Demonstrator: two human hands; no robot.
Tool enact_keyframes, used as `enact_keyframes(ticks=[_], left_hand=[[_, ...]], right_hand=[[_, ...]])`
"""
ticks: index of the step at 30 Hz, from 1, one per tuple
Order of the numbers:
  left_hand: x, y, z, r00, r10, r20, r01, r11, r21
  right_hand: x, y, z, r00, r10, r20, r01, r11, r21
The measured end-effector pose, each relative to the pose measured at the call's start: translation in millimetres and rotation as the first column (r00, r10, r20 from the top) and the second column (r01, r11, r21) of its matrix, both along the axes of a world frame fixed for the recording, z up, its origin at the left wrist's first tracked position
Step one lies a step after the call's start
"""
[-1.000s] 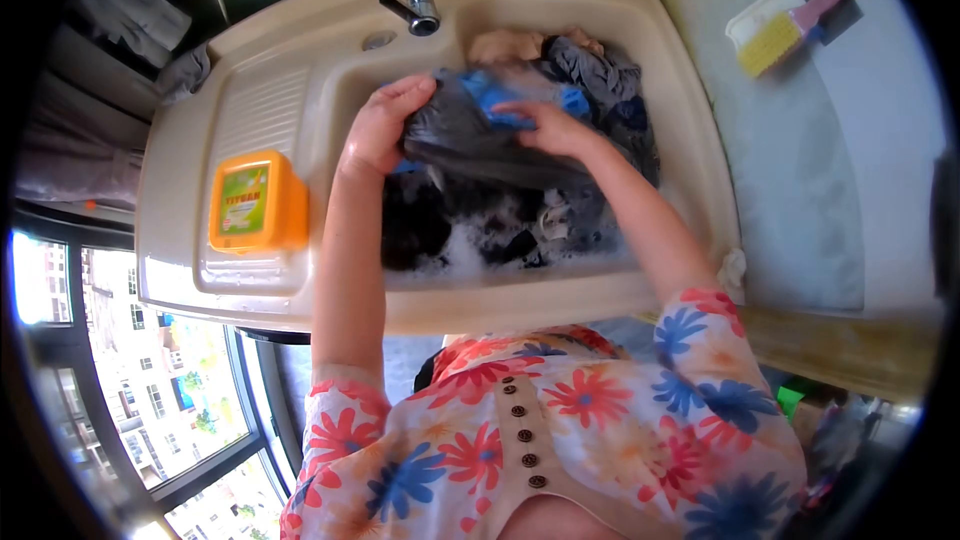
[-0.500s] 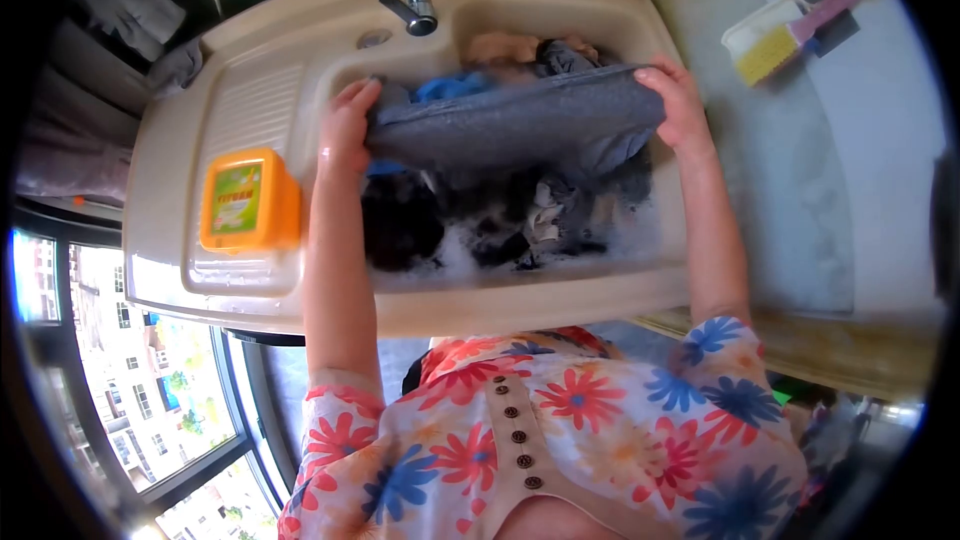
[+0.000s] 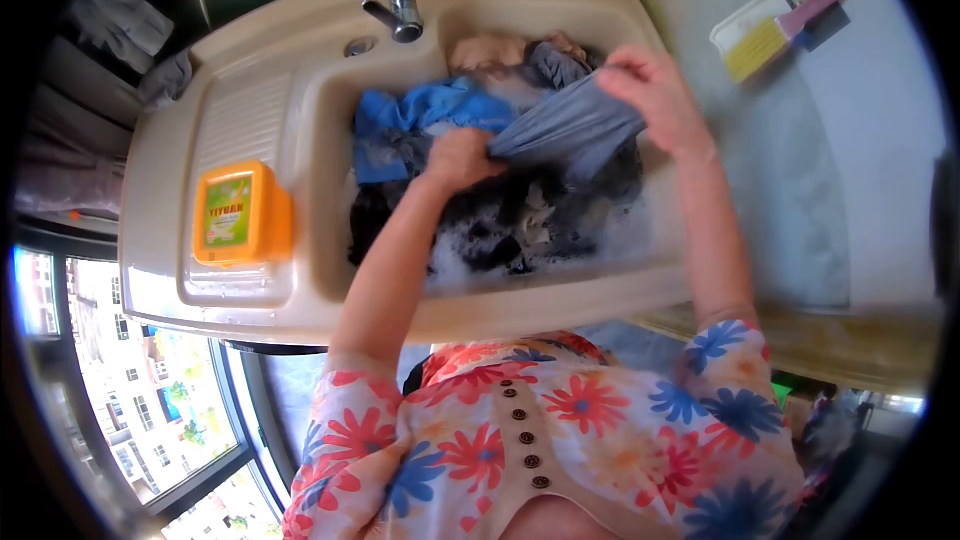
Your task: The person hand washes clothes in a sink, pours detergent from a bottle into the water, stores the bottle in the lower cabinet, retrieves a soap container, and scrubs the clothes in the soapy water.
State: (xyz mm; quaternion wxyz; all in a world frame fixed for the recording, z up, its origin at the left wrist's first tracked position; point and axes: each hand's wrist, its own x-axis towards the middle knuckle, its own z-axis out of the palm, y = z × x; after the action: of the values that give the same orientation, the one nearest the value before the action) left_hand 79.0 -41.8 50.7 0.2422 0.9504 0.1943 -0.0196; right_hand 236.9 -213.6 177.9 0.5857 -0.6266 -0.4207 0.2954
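A wet grey cloth (image 3: 570,125) is stretched at a slant above the sink basin. My left hand (image 3: 463,158) is closed round its lower left end. At the upper right end, my right hand (image 3: 640,90) pinches the cloth near the basin's right side. Below it, dark clothes (image 3: 500,225) lie in sudsy water. A blue cloth (image 3: 425,112) rests at the basin's left, just beyond my left hand. Peach-coloured fabric (image 3: 487,53) sits at the back of the basin.
A chrome faucet (image 3: 402,15) stands behind the beige sink (image 3: 325,230). On the ribbed drainboard at left is an orange box (image 3: 240,213) with a green label. A yellow-bristled brush (image 3: 790,25) with a pink handle lies at upper right, beside a white dish.
My left hand has moved right and slightly down, and the grey cloth has gone from spread wide to bunched and slanted. More of the blue cloth shows.
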Motion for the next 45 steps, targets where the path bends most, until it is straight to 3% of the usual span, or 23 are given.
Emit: enact_keyframes(ticks=[4,6,8,9,10,12,14,18,21,23,24,25,27,28,30,31,35,37,39,40,42,44,45], left_hand=[[-37.4,46.1,2.9,0.939,0.317,0.131,-0.225,0.859,-0.461],[-47.3,43.9,41.4,0.902,0.373,0.218,-0.085,0.647,-0.757],[-48.5,34.3,67.3,0.886,0.368,0.281,-0.01,0.621,-0.784],[-43.7,36.2,55.9,0.852,0.349,0.39,0.124,0.59,-0.798],[-43.9,31.7,62.8,0.833,0.446,0.326,0.189,0.324,-0.927],[-44.6,34.5,54.6,0.757,0.571,0.316,0.335,0.075,-0.939],[-38.2,31.5,37.0,0.722,0.62,0.307,0.512,-0.18,-0.84],[-11.6,4.0,12.6,0.746,0.654,0.123,0.476,-0.394,-0.786],[10.1,-7.4,-37.0,0.657,0.734,-0.172,0.325,-0.481,-0.814],[12.1,-5.6,-45.3,0.63,0.74,-0.236,0.315,-0.522,-0.793],[-0.1,-11.0,-33.9,0.652,0.727,-0.216,0.347,-0.539,-0.768],[-8.6,-17.8,-31.2,0.672,0.713,-0.199,0.374,-0.559,-0.74],[6.5,-25.0,-80.8,0.622,0.742,0.251,0.173,0.182,-0.968],[14.0,-28.6,-105.7,0.59,0.702,0.398,-0.012,0.501,-0.865],[47.0,-41.1,-119.8,0.445,0.811,-0.381,0.041,-0.443,-0.896],[15.5,-47.8,-5.4,0.366,0.745,-0.557,-0.215,-0.515,-0.83],[22.8,-34.1,-108.6,0.6,0.8,-0.03,0.501,-0.405,-0.765],[17.8,-42.6,-101.5,0.582,0.813,-0.008,0.671,-0.486,-0.56],[25.6,-29.7,-83.8,0.582,0.784,-0.215,0.126,-0.348,-0.929],[20.5,-36.0,-26.9,0.653,0.604,-0.457,0.012,-0.611,-0.791],[21.9,-36.3,-11.1,0.694,0.639,-0.331,0.101,-0.542,-0.834],[14.5,-24.7,14.6,0.709,0.659,-0.25,0.228,-0.551,-0.803],[4.3,-10.4,19.3,0.732,0.639,-0.236,0.261,-0.583,-0.769]], right_hand=[[47.2,-26.4,-16.1,0.988,0.015,0.151,0.007,0.99,-0.141],[44.9,-33.8,-80.7,0.712,0.313,0.628,-0.136,0.94,-0.314],[4.0,-26.3,-86.5,0.7,0.62,0.355,0.069,0.436,-0.897],[10.0,-28.2,-109.1,0.702,0.581,0.413,0.087,0.505,-0.859],[17.7,-30.7,-105.0,0.827,0.46,0.324,-0.045,0.628,-0.777],[16.4,-32.0,-94.8,0.978,0.208,-0.023,-0.197,0.875,-0.442],[10.8,-29.4,-84.2,0.868,0.082,-0.49,-0.077,0.997,0.03],[34.6,7.1,-160.0,0.485,0.021,-0.874,0.078,0.995,0.067],[5.5,41.8,-174.8,0.551,-0.141,-0.823,0.062,0.99,-0.129],[-45.2,68.1,-146.5,0.836,-0.176,-0.519,0.121,0.983,-0.14],[-82.4,72.4,-123.6,0.978,-0.158,-0.135,0.146,0.985,-0.092],[-114.7,70.2,-105.9,0.938,-0.095,0.333,0.103,0.995,-0.007],[-105.9,80.9,-125.0,0.833,-0.155,0.531,0.25,0.962,-0.112],[-97.2,90.4,-140.9,0.763,-0.166,0.625,0.327,0.933,-0.15],[-60.2,108.4,-162.1,0.671,-0.231,0.705,0.504,0.839,-0.206],[-47.1,109.3,-170.6,0.7,-0.2,0.686,0.453,0.867,-0.21],[-111.8,91.8,-127.8,0.607,-0.243,0.757,0.327,0.944,0.04],[-114.0,88.8,-134.7,0.637,-0.289,0.715,0.28,0.95,0.135],[-81.4,97.0,-161.0,0.633,-0.329,0.701,0.451,0.892,0.011],[-29.6,96.9,-187.6,0.764,-0.265,0.589,0.413,0.901,-0.131],[-7.9,94.1,-201.1,0.972,-0.197,0.128,0.227,0.924,-0.307],[-30.5,64.5,-188.1,0.859,-0.123,-0.496,-0.03,0.957,-0.289],[-34.0,48.4,-184.5,0.822,-0.068,-0.565,-0.14,0.938,-0.317]])
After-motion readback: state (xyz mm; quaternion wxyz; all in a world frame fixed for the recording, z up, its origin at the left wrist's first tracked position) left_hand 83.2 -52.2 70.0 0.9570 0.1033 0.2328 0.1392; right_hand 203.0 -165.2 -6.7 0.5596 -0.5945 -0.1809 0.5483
